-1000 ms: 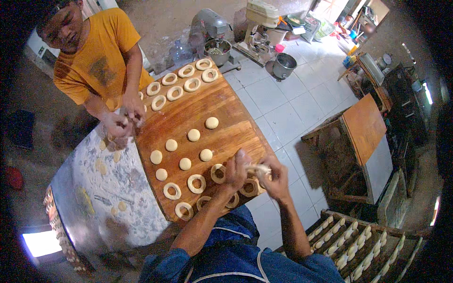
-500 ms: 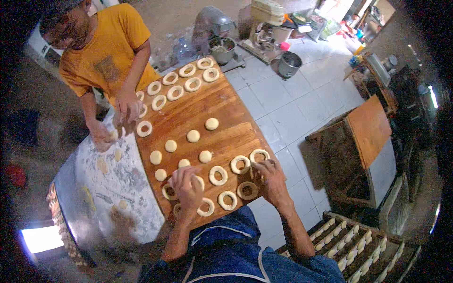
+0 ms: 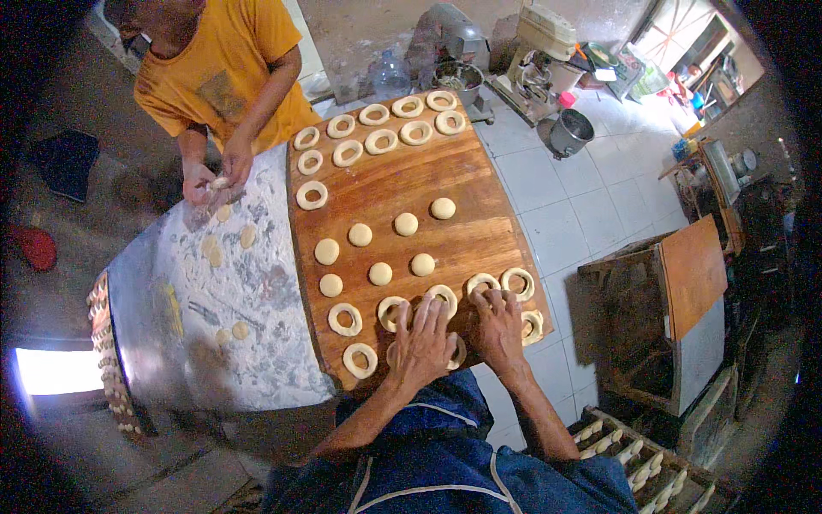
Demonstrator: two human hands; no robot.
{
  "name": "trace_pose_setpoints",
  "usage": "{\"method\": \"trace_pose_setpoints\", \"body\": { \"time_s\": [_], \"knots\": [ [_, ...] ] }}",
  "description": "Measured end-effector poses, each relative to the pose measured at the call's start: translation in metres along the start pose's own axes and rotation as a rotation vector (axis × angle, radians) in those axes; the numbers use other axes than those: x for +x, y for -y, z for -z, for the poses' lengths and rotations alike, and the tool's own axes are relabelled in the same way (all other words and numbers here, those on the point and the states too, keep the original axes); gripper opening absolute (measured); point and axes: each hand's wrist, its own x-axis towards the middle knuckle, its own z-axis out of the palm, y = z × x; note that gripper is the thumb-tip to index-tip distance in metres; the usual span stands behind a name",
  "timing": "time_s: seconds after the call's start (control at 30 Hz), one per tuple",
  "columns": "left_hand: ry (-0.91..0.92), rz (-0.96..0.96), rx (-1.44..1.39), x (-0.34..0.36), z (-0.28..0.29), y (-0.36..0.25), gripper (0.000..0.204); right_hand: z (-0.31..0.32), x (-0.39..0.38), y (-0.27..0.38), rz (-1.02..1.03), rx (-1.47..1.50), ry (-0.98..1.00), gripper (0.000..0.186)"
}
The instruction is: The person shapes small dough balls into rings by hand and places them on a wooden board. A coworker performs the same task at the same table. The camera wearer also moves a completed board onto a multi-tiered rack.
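The pale dough rings (image 3: 348,361) lie in two rows along the lower end of a wooden board (image 3: 385,190), below the centre of the frame, some of them partly hidden by the person's hands. The left hand (image 3: 419,343) shows its back, its fingers slightly spread and reaching over the space between two rings, with no dough seen pinched in them. The right hand (image 3: 498,334), near it on the right, bends its fingers down at the near rim of another ring; whether they grip that dough or only touch it, I cannot tell. Above the hands, seven smooth dough balls (image 3: 406,224) sit well apart from one another across the middle of the board. More rings fill two rows at the board's upper end, with a single one just below them on the left.

Left of the board spreads a floured metal table (image 3: 141,325) with flattened dough pieces (image 3: 247,236) on it. At the upper left, a co-worker (image 3: 282,81) in an orange shirt (image 3: 244,51) holds a small lump of dough (image 3: 221,182) at the fingertips. A grey mixer (image 3: 458,38), a cream mixer (image 3: 548,32) and a metal bucket (image 3: 571,135) stand at the top of the frame, a wooden cabinet (image 3: 692,278) at the right, and twisted dough strips (image 3: 646,471) lie at the lower right
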Motion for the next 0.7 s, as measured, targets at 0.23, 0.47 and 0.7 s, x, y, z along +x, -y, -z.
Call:
{"method": "trace_pose_setpoints", "body": {
  "time_s": [0.23,0.47,0.7],
  "knots": [
    [-0.065,-0.005,-0.037,-0.015,0.008,0.023,0.055,-0.009,-0.009,0.009,0.037,-0.037,-0.046,0.053],
    [0.001,0.005,0.012,-0.048,0.033,0.062,0.046,0.014,-0.011,-0.014,-0.126,-0.134,-0.182,0.046],
    [0.017,-0.053,0.011,-0.051,0.044,0.076,0.046,0.010,-0.014,-0.012,-0.144,-0.140,-0.161,0.047]
  ]
}}
